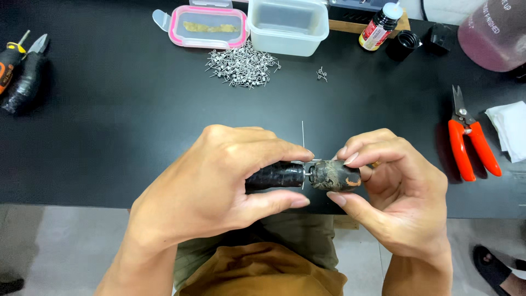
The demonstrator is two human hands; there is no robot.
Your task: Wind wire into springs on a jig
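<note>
My left hand (219, 181) grips a black tape-wrapped tool handle (274, 175) held level above the front edge of the black table (137, 120). My right hand (389, 192) pinches a worn, dark cylindrical knob (335, 176) at the handle's tip between thumb and fingers. A thin straight wire (302, 137) sticks up from the joint between the two parts. Both hands sit close together over my lap.
A pile of small wire coils (244, 67) lies at the back, with a pink-rimmed lidded box (208, 26) and a clear tub (287, 24) behind. Red-handled snips (468, 140) lie right, by white tissue (509, 129), a small bottle (379, 27), and black pliers (24, 74) far left.
</note>
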